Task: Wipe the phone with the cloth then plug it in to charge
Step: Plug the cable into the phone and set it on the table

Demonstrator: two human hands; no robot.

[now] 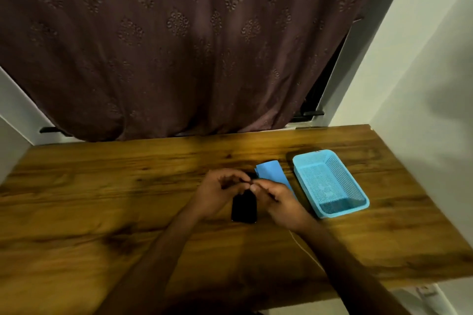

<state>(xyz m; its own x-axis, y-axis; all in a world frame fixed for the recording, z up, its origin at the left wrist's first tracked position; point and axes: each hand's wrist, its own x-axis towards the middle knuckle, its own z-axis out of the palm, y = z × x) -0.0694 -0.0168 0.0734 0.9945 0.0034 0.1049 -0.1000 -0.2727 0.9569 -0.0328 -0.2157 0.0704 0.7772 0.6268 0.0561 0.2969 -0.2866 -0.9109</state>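
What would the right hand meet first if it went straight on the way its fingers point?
Most likely the left hand, whose fingertips nearly touch the right hand over the phone; blur hides any gap.

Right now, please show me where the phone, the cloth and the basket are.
phone [244,210]: head view, its lower dark half
cloth [268,170]: head view, its far blue part
basket [344,176]: head view, its right mesh wall
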